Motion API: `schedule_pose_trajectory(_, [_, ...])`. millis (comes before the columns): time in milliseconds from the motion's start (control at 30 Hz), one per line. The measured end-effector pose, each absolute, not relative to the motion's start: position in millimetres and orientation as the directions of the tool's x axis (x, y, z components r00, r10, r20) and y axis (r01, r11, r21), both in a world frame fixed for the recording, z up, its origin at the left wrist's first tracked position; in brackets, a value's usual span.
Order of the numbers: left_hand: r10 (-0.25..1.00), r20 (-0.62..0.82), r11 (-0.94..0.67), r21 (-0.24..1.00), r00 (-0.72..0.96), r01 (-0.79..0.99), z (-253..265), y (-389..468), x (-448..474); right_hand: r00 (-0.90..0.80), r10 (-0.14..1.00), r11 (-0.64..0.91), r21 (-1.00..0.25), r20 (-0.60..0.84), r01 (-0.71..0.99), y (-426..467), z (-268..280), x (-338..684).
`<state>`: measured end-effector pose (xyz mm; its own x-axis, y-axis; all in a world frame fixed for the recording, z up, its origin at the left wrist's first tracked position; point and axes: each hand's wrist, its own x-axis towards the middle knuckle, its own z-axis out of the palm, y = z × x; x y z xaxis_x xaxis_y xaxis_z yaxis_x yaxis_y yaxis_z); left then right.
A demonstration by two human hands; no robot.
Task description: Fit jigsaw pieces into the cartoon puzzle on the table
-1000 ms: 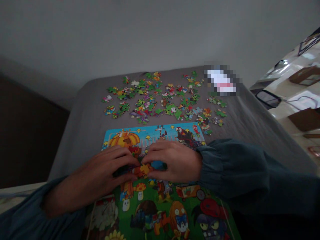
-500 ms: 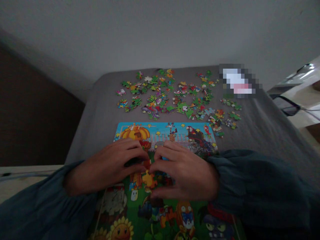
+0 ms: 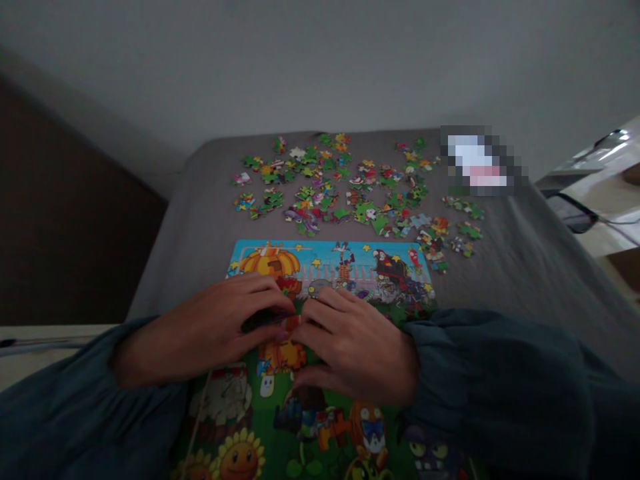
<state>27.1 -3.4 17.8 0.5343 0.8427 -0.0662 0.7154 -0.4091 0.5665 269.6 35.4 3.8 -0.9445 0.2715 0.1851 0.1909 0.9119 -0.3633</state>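
Grey cloth worktop (image 3: 505, 260), both hands on puzzle
Left hand (image 3: 227, 330) and right hand (image 3: 353, 347) lie flat, fingertips meeting on the cartoon puzzle board (image 3: 330, 267); whether they grip a piece, cannot tell. Loose pieces (image 3: 350, 190) scattered at 12 o'clock.

Dim overall, underexposed, with a grey cast; brightest at 3 o'clock, where daylight glares off a glossy shelf (image 3: 595, 167); darkest at 9 o'clock, a near-black panel without detail; soft shadow beneath the left hand (image 3: 220, 330) and right hand (image 3: 350, 347) on the puzzle board (image 3: 330, 267); loose pieces (image 3: 350, 193) at 12 o'clock slightly soft; pixelated patch at 1 o'clock; wide-angle stretching and smeared sleeves at 5 and 7 o'clock.
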Motion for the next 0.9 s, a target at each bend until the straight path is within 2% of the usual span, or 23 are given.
schedule_pose_trajectory(233, [0.853,-0.095,-0.387,0.545,0.513,0.744,13,-5,28,-0.94,0.26,0.897,-0.416,0.22,0.151,50,10,275])
schedule_pose_trajectory(567, [0.873,-0.142,-0.319,0.558,0.467,0.766,13,-4,35,-0.982,0.151,0.834,-0.548,0.117,0.063,84,35,305])
schedule_pose_trajectory(700, [0.867,-0.147,-0.319,0.57,0.476,0.757,15,-2,35,-0.998,0.064,0.874,-0.482,0.003,0.055,82,33,305])
schedule_pose_trajectory(800, [0.858,-0.142,-0.333,0.576,0.493,0.746,15,-1,35,-0.997,0.047,0.896,-0.439,-0.066,0.071,80,29,301])
schedule_pose_trajectory(900, [0.85,-0.13,-0.354,0.576,0.51,0.736,13,0,35,-0.996,0.04,0.896,-0.438,-0.075,0.07,78,26,298])
